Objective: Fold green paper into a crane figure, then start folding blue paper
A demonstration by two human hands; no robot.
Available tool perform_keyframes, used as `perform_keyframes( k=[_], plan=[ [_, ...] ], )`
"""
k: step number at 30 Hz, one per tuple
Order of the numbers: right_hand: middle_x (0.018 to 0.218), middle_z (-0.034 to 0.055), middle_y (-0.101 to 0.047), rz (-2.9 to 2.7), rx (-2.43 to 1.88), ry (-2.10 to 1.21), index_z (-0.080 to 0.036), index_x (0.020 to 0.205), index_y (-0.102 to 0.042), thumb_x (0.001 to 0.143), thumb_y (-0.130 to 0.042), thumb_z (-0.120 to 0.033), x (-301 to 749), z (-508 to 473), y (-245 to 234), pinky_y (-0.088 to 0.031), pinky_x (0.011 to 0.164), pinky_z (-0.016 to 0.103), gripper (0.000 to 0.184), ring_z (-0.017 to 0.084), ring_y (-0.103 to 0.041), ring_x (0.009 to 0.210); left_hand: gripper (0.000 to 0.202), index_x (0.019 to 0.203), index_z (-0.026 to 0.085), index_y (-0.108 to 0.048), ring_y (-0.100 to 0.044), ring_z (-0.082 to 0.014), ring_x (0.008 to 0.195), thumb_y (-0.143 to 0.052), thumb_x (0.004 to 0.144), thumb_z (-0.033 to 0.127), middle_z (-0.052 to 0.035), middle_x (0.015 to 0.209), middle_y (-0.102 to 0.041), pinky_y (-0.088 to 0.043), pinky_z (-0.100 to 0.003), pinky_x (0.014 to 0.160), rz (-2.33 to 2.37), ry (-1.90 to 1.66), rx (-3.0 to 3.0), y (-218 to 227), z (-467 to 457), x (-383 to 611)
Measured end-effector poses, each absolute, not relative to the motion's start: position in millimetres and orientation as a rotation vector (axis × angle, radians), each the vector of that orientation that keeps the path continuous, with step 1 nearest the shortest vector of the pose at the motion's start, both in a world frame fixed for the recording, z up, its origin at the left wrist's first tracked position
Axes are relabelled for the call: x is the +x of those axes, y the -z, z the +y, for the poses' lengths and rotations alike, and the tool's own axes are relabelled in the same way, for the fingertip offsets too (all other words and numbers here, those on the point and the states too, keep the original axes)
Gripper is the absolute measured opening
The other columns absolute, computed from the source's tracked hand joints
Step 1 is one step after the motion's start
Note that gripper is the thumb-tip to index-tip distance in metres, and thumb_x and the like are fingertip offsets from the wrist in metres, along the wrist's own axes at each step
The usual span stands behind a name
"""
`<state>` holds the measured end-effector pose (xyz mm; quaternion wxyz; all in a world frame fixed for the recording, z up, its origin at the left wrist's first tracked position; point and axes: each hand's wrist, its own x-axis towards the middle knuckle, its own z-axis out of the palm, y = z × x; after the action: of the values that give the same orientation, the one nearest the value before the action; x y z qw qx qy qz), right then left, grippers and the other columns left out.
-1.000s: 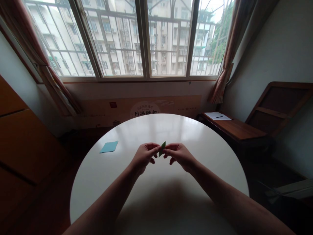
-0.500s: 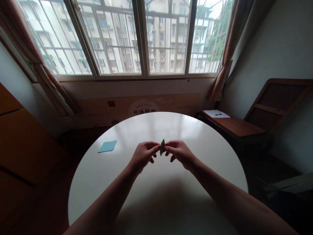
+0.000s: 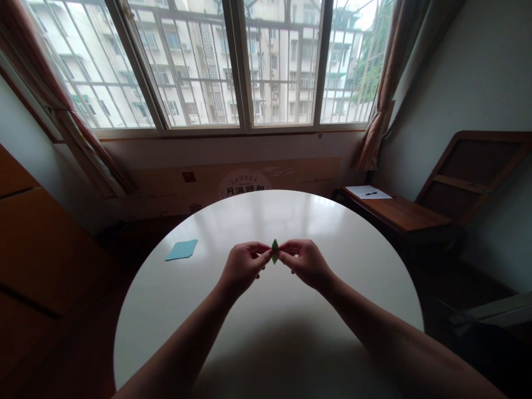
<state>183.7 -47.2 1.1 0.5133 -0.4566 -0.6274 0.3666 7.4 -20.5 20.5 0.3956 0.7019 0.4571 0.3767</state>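
A small green folded paper piece [image 3: 275,244], pointed at top and bottom, is held upright above the middle of the white round table [image 3: 266,310]. My left hand [image 3: 246,265] pinches its left side between thumb and fingers. From the other side my right hand [image 3: 305,260] grips it the same way, so the two sets of fingertips nearly meet. The fingers cover the piece's middle, and its exact fold cannot be made out. Off to the left on the tabletop lies a small stack of light blue paper [image 3: 182,250].
At the right, a wooden chair [image 3: 407,213] carries a white sheet [image 3: 366,192] with a dark pen [image 3: 371,193] on it. Behind the table a printed cardboard box [image 3: 199,183] stands below the barred window [image 3: 208,72]. Orange-brown cabinets [image 3: 33,244] are at the left.
The green paper has turned a little, from leaning to nearly upright. My fingers have drawn slightly closer around its middle, and the right fingers are more curled.
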Motion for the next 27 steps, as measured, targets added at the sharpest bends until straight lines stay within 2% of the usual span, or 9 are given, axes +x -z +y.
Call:
perform_keyframes(
  k=[13,27],
  plan=[
    [0.078,0.0069,-0.074,-1.423,-1.070,-1.063,-0.014,0.093,-0.078,0.080,-0.071,-0.035,184.7,-44.5,-0.3,-0.046,0.042,0.020,0.026,0.016,-0.063,0.064,0.029,0.082,0.012,-0.076,-0.054,-0.0113,0.053,-0.077,0.074,0.040,-0.0029,0.062,-0.065,-0.041,-0.017,0.040,1.093,-0.948,1.591,-17.0,-16.2,6.7],
    [0.077,0.0059,-0.073,-1.468,-1.069,-1.085,-0.014,0.086,-0.075,0.080,-0.071,-0.034,185.8,-46.7,-1.2,-0.044,0.042,0.019,0.021,0.014,-0.061,0.062,0.034,0.079,0.012,-0.074,-0.052,-0.0120,0.055,-0.075,0.072,0.045,-0.0037,0.063,-0.062,-0.040,-0.018,0.040,1.069,-0.902,1.502,-21.2,-19.7,8.7]
  ],
)
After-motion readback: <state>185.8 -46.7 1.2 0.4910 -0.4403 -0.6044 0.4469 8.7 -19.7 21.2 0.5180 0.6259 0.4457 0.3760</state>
